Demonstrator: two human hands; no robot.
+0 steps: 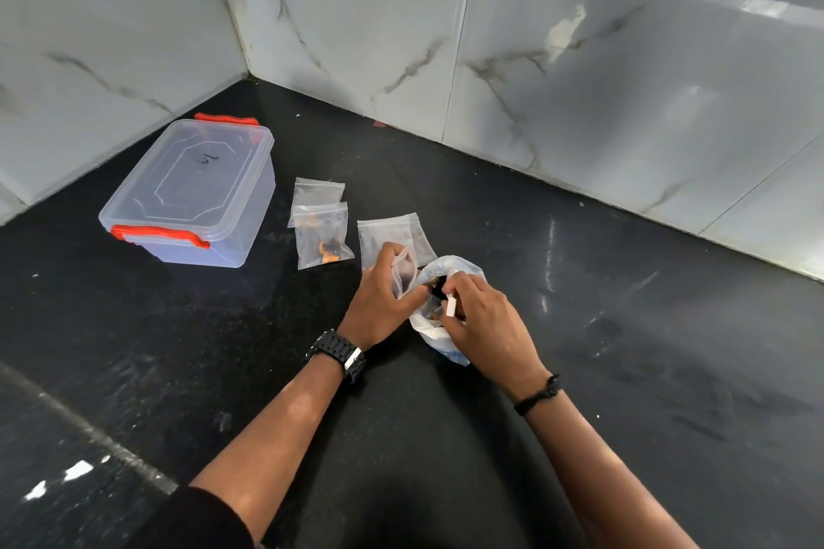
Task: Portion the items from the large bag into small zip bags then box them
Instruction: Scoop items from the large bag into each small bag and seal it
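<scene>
Clear plastic with orange latches, the box point(191, 196) sits lidded toward the back-left corner of the black counter point(624, 325), well apart from the hands. Just right of it lie two small zip bags, an apparently empty one point(317, 191) partly under a filled one point(323, 236) that shows orange and dark pieces, and a third flat bag point(394, 232) lies nearer the middle of the surface, touching the left hand's fingers. The left hand point(379, 303) pinches the mouth of another small zip bag point(403, 270), holding it open and upright right against the large bag point(446, 312), a crumpled white sack near the counter's middle. The right hand point(484, 321) reaches into that sack with fingers curled and pinches a small white piece point(450, 308). One risk, as I judge it, is that the small bag's mouth folds shut under so light a pinch, so a piece dropped toward it would bounce onto the counter; the soft sack could also tip and spill as the hand draws out. What the sack holds is mostly hidden by the right hand and its own folds, only dark and brownish bits showing. Whether the held zip bag already has anything in it is hard to tell, and so is the white piece's identity.
</scene>
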